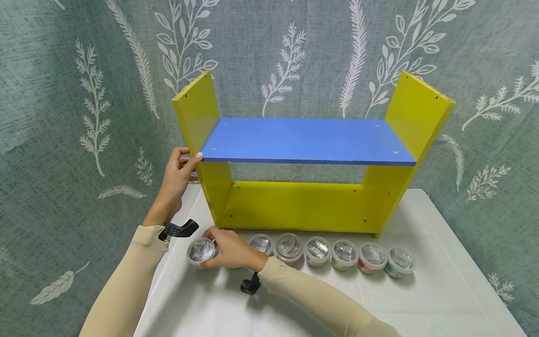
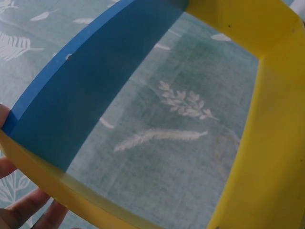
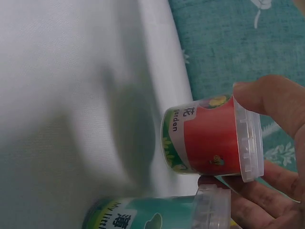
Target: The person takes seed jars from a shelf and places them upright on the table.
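My left hand (image 1: 174, 175) grips the left yellow side panel of a small shelf unit (image 1: 294, 206), thumb on the front edge where the blue shelf board (image 1: 307, 140) meets it. In the left wrist view the fingers (image 2: 28, 207) wrap round the outside of that panel. Lower down, my right hand (image 1: 231, 249) holds a small round plastic tub (image 1: 200, 251) by its clear lid, between thumb and fingers. A red label with printed flowers covers this tub in the right wrist view. Beside it, a teal-labelled tub (image 3: 162, 214) sits close under the fingers.
Several more lidded tubs (image 1: 317, 251) stand in a row along the front of the shelf unit, reaching to a green-labelled tub (image 1: 400, 262) at the right end. White cloth (image 1: 442, 281) covers the table. A grey-green curtain with white leaves (image 1: 273, 47) hangs behind.
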The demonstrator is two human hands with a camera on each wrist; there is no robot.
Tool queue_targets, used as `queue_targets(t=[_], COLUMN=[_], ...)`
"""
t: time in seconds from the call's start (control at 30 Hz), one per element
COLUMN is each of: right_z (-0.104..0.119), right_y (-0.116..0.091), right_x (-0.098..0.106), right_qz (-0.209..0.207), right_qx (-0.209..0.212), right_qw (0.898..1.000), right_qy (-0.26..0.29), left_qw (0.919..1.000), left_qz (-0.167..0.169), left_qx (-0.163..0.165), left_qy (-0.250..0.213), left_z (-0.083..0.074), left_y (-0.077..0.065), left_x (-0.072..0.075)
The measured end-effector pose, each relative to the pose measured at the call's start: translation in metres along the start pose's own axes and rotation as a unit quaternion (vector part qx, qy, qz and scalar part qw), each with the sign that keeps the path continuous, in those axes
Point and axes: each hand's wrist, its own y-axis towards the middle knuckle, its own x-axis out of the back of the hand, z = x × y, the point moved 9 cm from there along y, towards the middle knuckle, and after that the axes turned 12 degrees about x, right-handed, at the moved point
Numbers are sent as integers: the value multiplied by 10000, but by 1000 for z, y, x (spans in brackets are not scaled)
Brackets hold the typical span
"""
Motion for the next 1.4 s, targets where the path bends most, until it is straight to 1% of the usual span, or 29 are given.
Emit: queue_targets(t=[0.43,0.7,0.97,1.23,1.4], right_z=[2,2,0,-4,-4], right_y=[5,6,4,4,4], right_x=[-6,-10,-12,-13,-12], right_qz=[154,279,360,370,527], right_qx=[100,145,-4,-124,-226], right_qw=[9985,9972,9957,9926,9878], right_qy=[-519,-685,-856,-1148,-1448], left_qw=[10000,10000,10000,10000,10000], left_qz=[46,26,57,66,74], left_qx=[-18,-23,-52,-48,-46], left_qy=[27,-12,-40,-24,-27], left_z=[0,0,-1,-1,0], left_y=[-1,-2,-2,-2,-2], left_x=[1,1,-1,-1,0])
